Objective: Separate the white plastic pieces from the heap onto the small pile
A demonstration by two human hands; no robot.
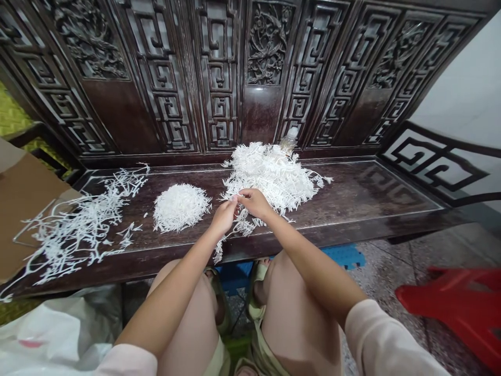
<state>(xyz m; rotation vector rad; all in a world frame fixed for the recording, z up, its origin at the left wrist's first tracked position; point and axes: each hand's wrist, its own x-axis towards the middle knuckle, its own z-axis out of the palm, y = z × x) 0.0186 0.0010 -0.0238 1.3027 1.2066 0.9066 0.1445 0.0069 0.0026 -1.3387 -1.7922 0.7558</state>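
My left hand (pixel 224 215) and my right hand (pixel 255 202) meet over the front of a dark carved wooden bench (pixel 352 201). Both pinch a white plastic branched strip (pixel 237 227) whose end hangs over the bench edge. Just behind them lies a big heap of white plastic strips (pixel 270 175). To the left sits a small round mound of tiny white pieces (pixel 179 207). Farther left, bare white branched frames (pixel 84 222) are scattered along the seat.
A plastic bottle (pixel 289 139) stands behind the big heap against the carved backrest. Brown cardboard (pixel 19 203) lies at the left, a white plastic bag (pixel 50 334) at lower left, a red plastic stool (pixel 457 308) at lower right, blue foam mat (pixel 344 256) under the bench.
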